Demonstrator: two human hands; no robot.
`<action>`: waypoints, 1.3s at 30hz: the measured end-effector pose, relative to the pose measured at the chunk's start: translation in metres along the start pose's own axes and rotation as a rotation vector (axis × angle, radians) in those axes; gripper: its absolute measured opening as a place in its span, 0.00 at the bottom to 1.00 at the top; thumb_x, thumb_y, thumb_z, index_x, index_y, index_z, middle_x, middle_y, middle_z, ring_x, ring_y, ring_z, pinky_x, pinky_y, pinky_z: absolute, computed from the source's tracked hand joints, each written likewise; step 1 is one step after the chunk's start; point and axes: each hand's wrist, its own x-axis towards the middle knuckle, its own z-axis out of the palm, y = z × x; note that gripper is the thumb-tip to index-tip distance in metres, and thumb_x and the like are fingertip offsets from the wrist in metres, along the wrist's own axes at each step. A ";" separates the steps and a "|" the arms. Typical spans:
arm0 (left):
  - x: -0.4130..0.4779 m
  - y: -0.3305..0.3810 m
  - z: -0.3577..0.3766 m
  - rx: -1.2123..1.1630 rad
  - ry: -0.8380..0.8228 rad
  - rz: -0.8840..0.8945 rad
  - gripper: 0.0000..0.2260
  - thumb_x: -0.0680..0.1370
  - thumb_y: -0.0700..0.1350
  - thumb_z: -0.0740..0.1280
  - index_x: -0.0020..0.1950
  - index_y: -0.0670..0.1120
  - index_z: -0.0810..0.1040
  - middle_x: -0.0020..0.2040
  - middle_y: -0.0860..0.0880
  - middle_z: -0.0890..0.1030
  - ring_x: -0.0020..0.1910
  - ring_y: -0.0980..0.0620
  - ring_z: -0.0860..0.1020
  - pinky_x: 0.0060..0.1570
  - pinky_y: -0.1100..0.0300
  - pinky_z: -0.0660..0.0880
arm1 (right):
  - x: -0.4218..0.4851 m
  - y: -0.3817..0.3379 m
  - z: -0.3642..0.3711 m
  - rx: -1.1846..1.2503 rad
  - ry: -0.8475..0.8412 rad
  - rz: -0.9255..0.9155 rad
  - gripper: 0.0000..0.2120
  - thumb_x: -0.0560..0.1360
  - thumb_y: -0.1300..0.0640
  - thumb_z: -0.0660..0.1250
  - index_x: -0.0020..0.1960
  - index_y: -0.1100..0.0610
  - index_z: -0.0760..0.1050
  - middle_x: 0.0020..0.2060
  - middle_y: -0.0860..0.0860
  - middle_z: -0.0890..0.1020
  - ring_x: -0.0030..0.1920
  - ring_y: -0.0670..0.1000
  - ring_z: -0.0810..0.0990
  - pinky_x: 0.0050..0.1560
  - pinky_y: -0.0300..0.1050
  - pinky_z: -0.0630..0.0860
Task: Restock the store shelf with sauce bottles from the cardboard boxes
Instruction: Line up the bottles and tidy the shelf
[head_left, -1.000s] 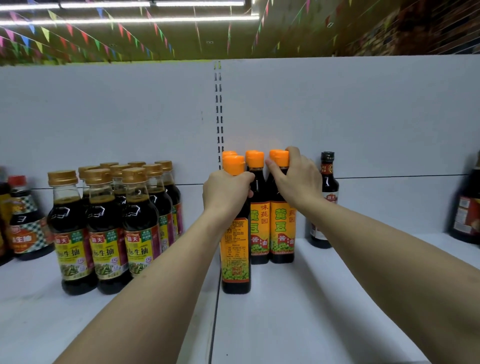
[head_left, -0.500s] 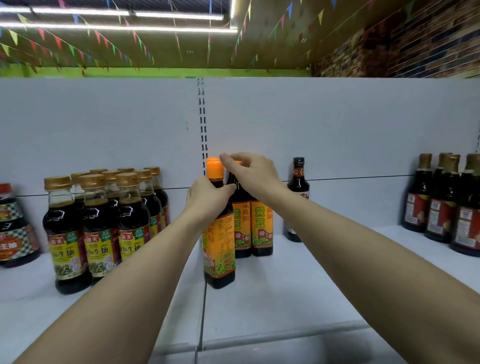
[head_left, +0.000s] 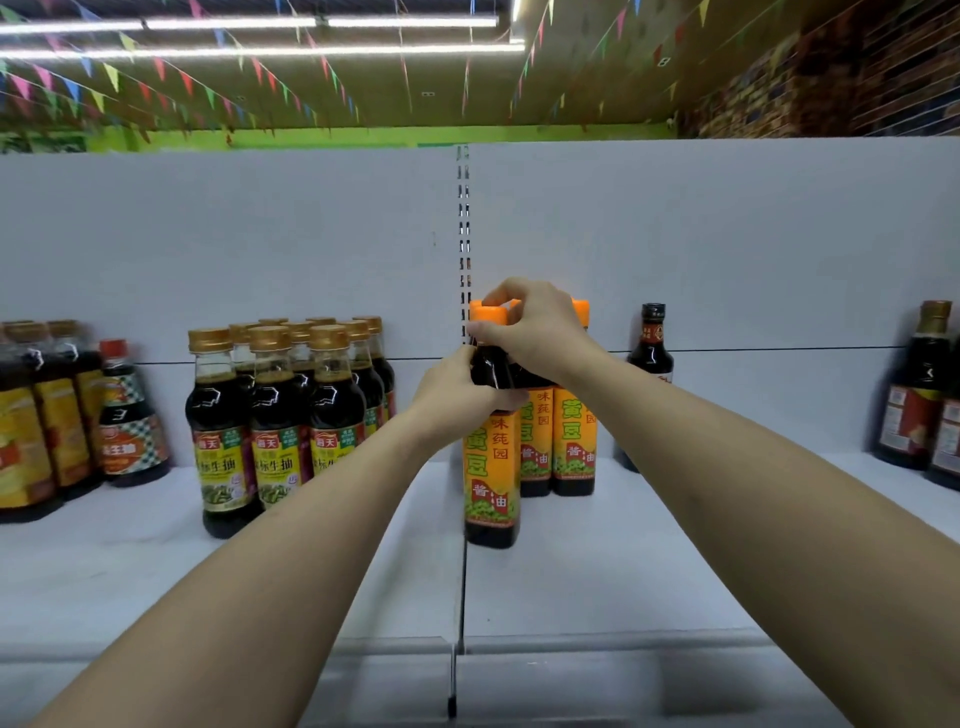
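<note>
My left hand (head_left: 457, 395) gripped the dark shoulder of the front sauce bottle (head_left: 491, 467), fingers curled round it just above the orange label. My right hand (head_left: 540, 338) came over from above, thumb and forefinger pinching that bottle's orange cap (head_left: 488, 314), with the other fingers curled behind it. The bottle stood upright on the white shelf (head_left: 597, 571), just to the right of the seam where two shelf boards met. It was in front of two more bottles of the same kind (head_left: 574, 441), which stood side by side and touching, closer to the grey back panel (head_left: 727, 249). I could not tell whether the front bottle touched them. To the left, well apart, stood a tight cluster of gold-capped bottles (head_left: 275, 415) with yellow and green labels, and beyond them a red-capped bottle (head_left: 127, 410) beside some yellow-labelled ones at the picture's edge. Just right of my right wrist, near the back panel, a black-capped bottle (head_left: 649, 358) stood alone, partly hidden by my forearm. More dark bottles (head_left: 914, 389) stood at the far right.
</note>
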 end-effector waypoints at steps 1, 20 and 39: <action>-0.001 -0.001 0.001 0.032 0.041 0.007 0.19 0.74 0.52 0.77 0.61 0.53 0.75 0.54 0.52 0.84 0.54 0.49 0.83 0.57 0.45 0.80 | 0.001 0.001 0.001 0.008 -0.009 0.009 0.18 0.75 0.46 0.76 0.61 0.51 0.79 0.52 0.53 0.82 0.52 0.55 0.82 0.54 0.52 0.81; 0.023 -0.019 0.006 0.232 0.209 0.040 0.17 0.72 0.61 0.77 0.54 0.58 0.77 0.47 0.56 0.83 0.49 0.51 0.82 0.49 0.50 0.80 | 0.018 0.016 0.020 0.074 0.010 0.035 0.15 0.77 0.48 0.74 0.62 0.48 0.78 0.53 0.53 0.83 0.54 0.56 0.82 0.58 0.57 0.81; 0.010 -0.015 0.008 0.422 0.239 -0.067 0.38 0.73 0.69 0.72 0.73 0.48 0.67 0.65 0.47 0.77 0.64 0.44 0.76 0.50 0.51 0.74 | -0.001 0.014 0.004 -0.156 -0.034 -0.016 0.34 0.79 0.37 0.66 0.80 0.47 0.63 0.67 0.54 0.79 0.68 0.57 0.76 0.66 0.58 0.75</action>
